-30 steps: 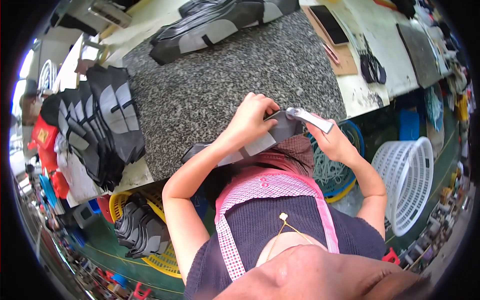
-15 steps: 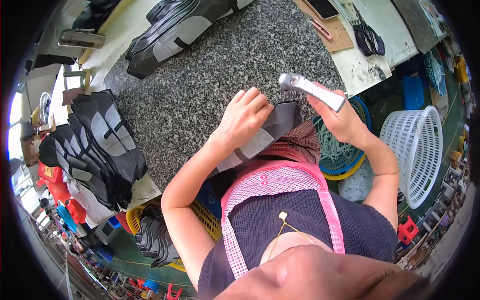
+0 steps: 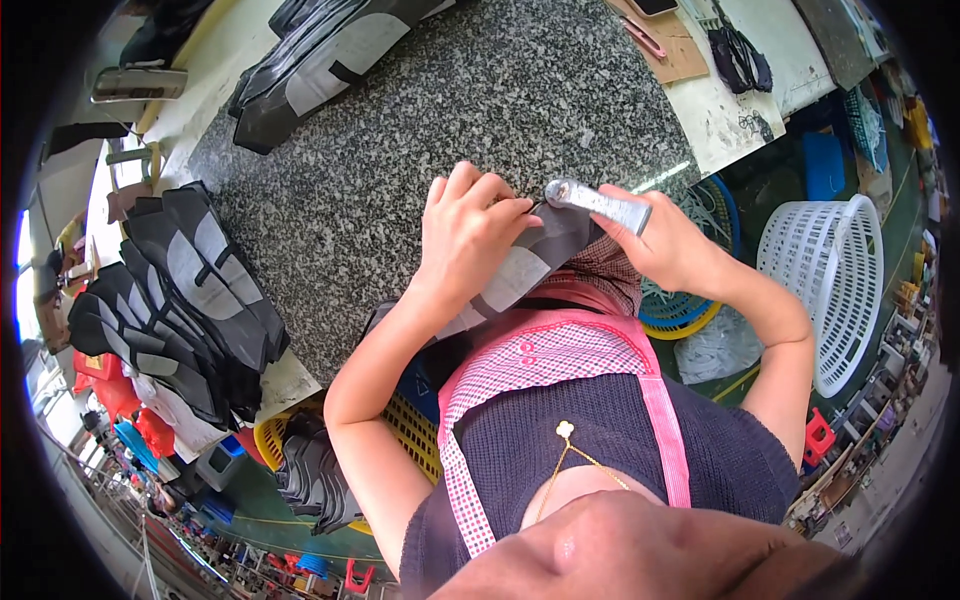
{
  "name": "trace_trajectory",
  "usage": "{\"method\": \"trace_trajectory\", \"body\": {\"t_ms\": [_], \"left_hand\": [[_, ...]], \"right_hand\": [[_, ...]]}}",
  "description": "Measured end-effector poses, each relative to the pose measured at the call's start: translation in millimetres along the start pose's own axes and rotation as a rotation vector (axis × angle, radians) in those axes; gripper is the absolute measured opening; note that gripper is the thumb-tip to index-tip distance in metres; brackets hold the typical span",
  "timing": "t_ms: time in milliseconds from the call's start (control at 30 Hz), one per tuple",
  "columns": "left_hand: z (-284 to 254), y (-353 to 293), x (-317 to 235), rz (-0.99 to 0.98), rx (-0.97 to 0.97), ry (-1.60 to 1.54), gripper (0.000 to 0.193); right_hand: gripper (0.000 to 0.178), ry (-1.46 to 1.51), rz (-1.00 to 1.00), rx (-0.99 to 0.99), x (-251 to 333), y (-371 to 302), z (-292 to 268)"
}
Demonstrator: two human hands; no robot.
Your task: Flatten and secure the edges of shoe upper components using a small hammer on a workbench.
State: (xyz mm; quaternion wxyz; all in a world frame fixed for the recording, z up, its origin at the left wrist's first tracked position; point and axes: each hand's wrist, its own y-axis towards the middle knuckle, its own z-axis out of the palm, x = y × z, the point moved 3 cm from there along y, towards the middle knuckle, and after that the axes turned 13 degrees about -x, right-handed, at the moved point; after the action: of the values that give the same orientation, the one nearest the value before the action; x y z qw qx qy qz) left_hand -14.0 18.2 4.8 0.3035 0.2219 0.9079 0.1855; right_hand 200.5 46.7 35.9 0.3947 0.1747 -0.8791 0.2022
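Note:
A dark and light grey shoe upper piece (image 3: pixel 515 275) lies along the near edge of the speckled stone slab (image 3: pixel 400 160). My left hand (image 3: pixel 468 225) rests over its upper edge, fingers curled and pinching the material close to its right end. In my right hand (image 3: pixel 670 245) is a silver metal hammer (image 3: pixel 600 205), whose handle is hidden below the fist. The hammer's round face sits at the piece's dark right end, just beside my left fingertips; whether it touches cannot be made out.
Stacked grey upper pieces lie at the slab's far left (image 3: pixel 335 65) and on the left table (image 3: pixel 205 265). A pink cutter (image 3: pixel 645 38) rests on cardboard at the far right. White (image 3: pixel 830 290) and blue-and-yellow (image 3: pixel 690 325) baskets stand to the right; a yellow crate (image 3: pixel 412 440) is below left.
My right hand has brought the hammer down and left onto the piece's end. The left fingers have shifted slightly and now pinch its edge. The view has moved a little.

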Motion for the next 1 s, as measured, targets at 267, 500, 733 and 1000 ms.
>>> {"method": "trace_trajectory", "body": {"t_ms": [267, 500, 733, 1000], "left_hand": [[3, -10, -3, -0.118, -0.030, -0.174, 0.014], [1, -14, -19, 0.113, 0.040, 0.060, 0.023], [3, -18, -23, 0.135, 0.054, 0.129, 0.022], [-7, -24, -14, -0.211, 0.005, -0.086, 0.012]], "right_hand": [[0.017, 0.092, -0.029, -0.125, 8, 0, -7], [0.031, 0.046, -0.058, -0.160, -2, -1, -5], [0.026, 0.120, -0.052, -0.087, 6, 2, -3], [0.013, 0.051, -0.061, 0.007, 3, 8, 5]]}}
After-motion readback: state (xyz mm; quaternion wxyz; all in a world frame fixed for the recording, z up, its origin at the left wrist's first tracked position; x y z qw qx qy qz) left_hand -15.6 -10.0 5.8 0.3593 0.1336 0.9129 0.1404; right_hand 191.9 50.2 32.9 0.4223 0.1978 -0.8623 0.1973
